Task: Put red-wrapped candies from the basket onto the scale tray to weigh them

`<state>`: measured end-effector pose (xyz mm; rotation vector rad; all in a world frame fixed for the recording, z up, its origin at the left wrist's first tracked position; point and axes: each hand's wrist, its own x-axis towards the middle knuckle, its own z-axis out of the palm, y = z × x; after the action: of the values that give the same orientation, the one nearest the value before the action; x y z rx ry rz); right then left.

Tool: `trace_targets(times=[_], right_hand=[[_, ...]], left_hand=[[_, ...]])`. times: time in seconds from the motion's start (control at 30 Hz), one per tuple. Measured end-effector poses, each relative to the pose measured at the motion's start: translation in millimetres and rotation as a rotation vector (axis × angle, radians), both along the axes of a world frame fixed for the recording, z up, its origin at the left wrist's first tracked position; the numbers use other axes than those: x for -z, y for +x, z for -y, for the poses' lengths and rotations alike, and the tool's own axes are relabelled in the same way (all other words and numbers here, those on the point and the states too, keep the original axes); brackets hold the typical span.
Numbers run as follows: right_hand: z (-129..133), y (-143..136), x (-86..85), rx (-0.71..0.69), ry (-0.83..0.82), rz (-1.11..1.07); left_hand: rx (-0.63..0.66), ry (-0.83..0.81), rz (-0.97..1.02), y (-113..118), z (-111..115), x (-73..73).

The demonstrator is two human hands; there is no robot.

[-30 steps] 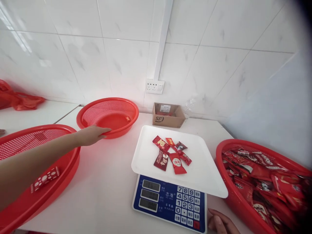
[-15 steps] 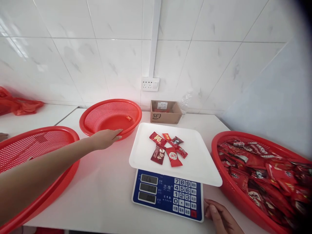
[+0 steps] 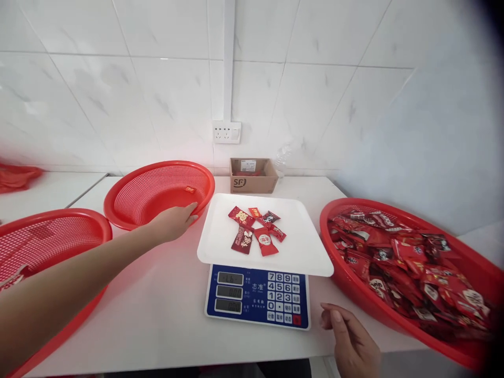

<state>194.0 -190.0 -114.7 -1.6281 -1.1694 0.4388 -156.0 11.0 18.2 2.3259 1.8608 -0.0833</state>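
My left hand [image 3: 173, 222] is at the near right rim of a red mesh basket [image 3: 129, 184], its fingers curled over the edge. One small red packet [image 3: 191, 189] lies inside that basket. White-trayed, the blue digital scale [image 3: 255, 287] stands in the middle; several red and dark wrapped snack packets [image 3: 265, 241] lie in a ring on its tray [image 3: 303, 231]. Beside the scale's lower right corner, my right hand [image 3: 350, 336] has its fingers bent, thumb against them, and no object shows in it. A small gap separates it from the scale.
On the right, a large red basket [image 3: 328, 247] is filled with wrapped packets. Another red basket [image 3: 104, 231] stands at left, partly behind my left forearm. A cardboard box [image 3: 254, 184] sits by the wall below a socket [image 3: 227, 132]. Red plastic [image 3: 18, 177] lies far left.
The view has shifted, so everything appears further left. My left hand has slid slightly right along the basket rim. My right hand has drawn a little away from the scale's edge.
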Motion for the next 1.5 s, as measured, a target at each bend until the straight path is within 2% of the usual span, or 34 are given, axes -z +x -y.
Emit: trace_targets(times=[0.1, 0.17, 0.2, 0.3, 0.43, 0.53, 0.67, 0.87, 1.03, 1.2, 1.33, 1.5], right_hand=[[-5.7, -7.6, -26.3, -0.008, 0.098, 0.078], [-16.8, -14.6, -47.2, -0.035, 0.164, 0.206], [-24.3, -18.4, -57.0, -0.094, 0.198, 0.284], [-50.0, -30.6, -79.9, -0.203, 0.222, 0.443], [-79.1, -47.0, -94.7, -0.354, 0.132, 0.594], [-92.6, -56.5, -100.0, -0.457, 0.021, 0.655], [-102.6, -62.8, -104.3, -0.504, -0.093, 0.683], [-109.1, -66.1, -106.0, -0.562, -0.092, 0.581], [-111.0, -67.0, -102.1, -0.533, -0.086, 0.501], [-110.7, -74.9, -105.2, -0.502, -0.125, 0.548], [-114.5, -84.8, -105.0, -0.497, -0.149, 0.527], [-118.1, -88.3, -95.6, -0.503, -0.133, 0.325]], left_hand=[[0.079, 0.087, 0.038, 18.9, 10.5, -10.6], [0.192, 0.101, 0.088, 37.4, 20.4, -15.1], [0.265, 0.086, 0.123, 47.7, 25.4, -15.7], [0.432, 0.022, 0.208, 77.7, 36.5, -11.0], [0.513, 0.052, 0.185, 105.2, 38.3, 2.2], [0.541, 0.093, 0.229, 113.7, 35.3, 8.9], [0.523, 0.071, 0.322, 114.0, 34.4, 8.9], [0.359, -0.084, 0.494, 107.4, 38.0, -0.1], [0.279, -0.162, 0.573, 102.8, 40.1, -2.7], [0.186, -0.217, 0.648, 100.7, 39.8, -2.1], [0.181, -0.238, 0.699, 101.1, 40.1, 0.9], [0.203, -0.278, 0.842, 99.0, 43.2, 8.1]])
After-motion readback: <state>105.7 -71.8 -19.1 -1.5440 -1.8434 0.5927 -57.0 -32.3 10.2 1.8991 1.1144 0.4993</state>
